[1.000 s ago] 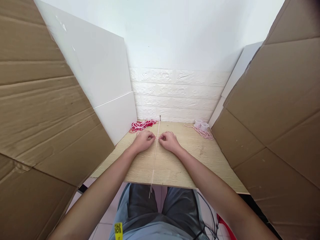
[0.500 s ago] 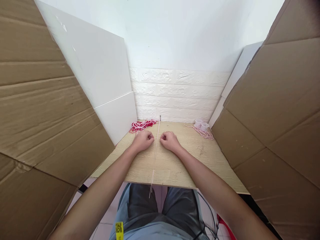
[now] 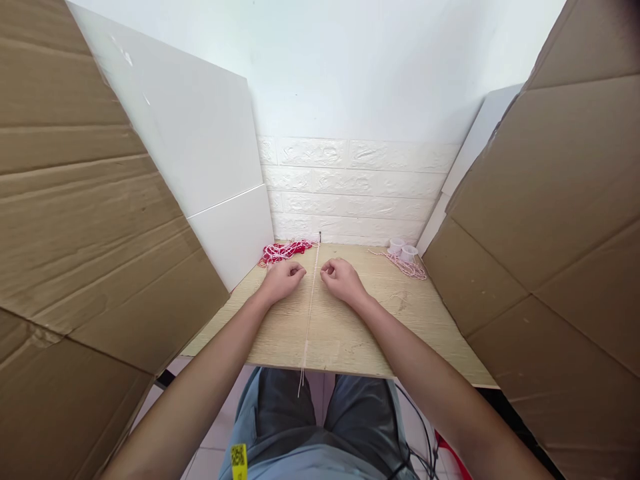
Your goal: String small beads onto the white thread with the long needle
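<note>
A pale string [image 3: 311, 307] runs from a small dark hook [image 3: 320, 236] at the back of the table to the front edge, where its loose ends hang over. My left hand [image 3: 285, 280] is just left of the string, thumb and fingertips pinched together. On the other side, my right hand [image 3: 343, 279] is closed in a similar pinch close to the string. Whatever thin thing the fingertips may hold is too small to make out. Behind my left hand lies a heap of red and pink-white cord [image 3: 285, 251].
At the back right, two small clear plastic cups [image 3: 403, 250] stand by pink-white cord [image 3: 411, 268]. Cardboard panels [image 3: 100, 200] wall in both sides of the wooden table [image 3: 350, 347]. A white brick-pattern wall [image 3: 370, 180] closes the back.
My left hand has shifted slightly left, away from the string. My right hand has barely moved, its fingers a little lifted. The string stays in place.
</note>
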The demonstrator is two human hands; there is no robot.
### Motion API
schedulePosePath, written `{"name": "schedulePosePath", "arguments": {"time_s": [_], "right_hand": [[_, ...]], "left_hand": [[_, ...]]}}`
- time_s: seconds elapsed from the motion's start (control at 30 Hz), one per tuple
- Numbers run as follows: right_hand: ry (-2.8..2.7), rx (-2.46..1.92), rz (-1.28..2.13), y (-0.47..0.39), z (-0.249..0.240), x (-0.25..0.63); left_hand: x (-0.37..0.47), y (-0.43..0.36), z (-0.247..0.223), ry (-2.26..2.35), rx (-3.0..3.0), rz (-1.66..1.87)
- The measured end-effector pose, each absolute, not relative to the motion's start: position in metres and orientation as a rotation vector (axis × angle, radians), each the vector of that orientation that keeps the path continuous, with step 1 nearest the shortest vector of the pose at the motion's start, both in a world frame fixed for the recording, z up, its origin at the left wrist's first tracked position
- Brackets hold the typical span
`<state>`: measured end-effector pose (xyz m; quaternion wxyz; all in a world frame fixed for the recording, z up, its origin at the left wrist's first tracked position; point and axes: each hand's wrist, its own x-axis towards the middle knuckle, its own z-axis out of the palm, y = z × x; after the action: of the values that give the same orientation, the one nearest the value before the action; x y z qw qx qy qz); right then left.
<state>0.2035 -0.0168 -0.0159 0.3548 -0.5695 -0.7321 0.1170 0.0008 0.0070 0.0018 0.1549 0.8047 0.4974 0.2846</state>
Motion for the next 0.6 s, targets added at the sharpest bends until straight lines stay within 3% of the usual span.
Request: {"name": "schedulePosePath", "arguments": {"time_s": [0.2,0.43,0.6], "right_hand": [[-1.87,-1.525,0.475,-0.012,-0.018,0.212],[-1.771,-1.333,0.443,-0.006,-0.02,0.213],[-1.824,-1.327,0.603,-0.016,-0.015,0.204]], "left_hand": [[-0.005,0.012,0.001,1.574,2.178,0.822],[-0.007,0.007,0.003,1.321,2.086,0.59],[-0.004,-0.001,0.007,1.153,2.053,0.58]]}}
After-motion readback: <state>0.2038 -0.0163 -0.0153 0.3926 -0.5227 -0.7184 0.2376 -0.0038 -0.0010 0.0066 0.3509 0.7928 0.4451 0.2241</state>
